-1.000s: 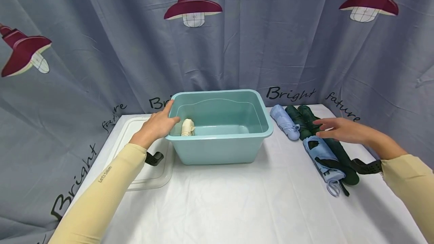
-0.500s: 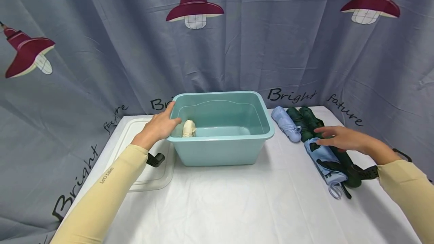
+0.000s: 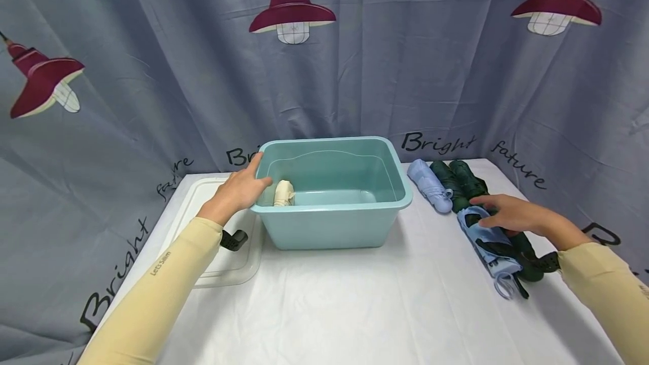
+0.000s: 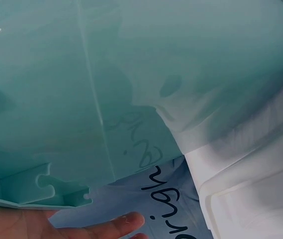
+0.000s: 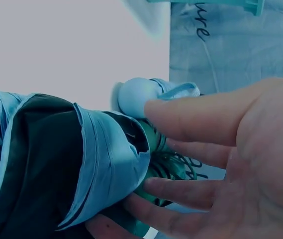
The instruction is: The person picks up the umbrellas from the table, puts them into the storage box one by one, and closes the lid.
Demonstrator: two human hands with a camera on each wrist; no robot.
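Observation:
My left hand (image 3: 232, 193) rests at the left rim of a teal plastic tub (image 3: 327, 228), thumb over the inside edge. In the left wrist view its fingers (image 4: 119, 226) are straight beyond the tub's outer wall. A cream rolled cloth (image 3: 283, 192) lies in the tub's left end. My right hand (image 3: 517, 216) hovers low over a light-blue rolled cloth bundle (image 3: 481, 234) with black patches and a cord. From the right wrist view, thumb and fingers are spread around the end of that roll (image 5: 109, 159); contact is hard to tell. A dark green roll (image 3: 533, 272) lies alongside, partly hidden.
Behind those lie another light-blue roll (image 3: 427, 182) and two dark green rolls (image 3: 447, 176), side by side. A white translucent lid (image 3: 228, 266) lies flat left of the tub. A white cloth covers the table (image 3: 350, 308); a printed grey-blue curtain (image 3: 395, 72) stands behind.
My right hand has come down closer to the light-blue roll with the black patches. The left hand and the tub stay in place.

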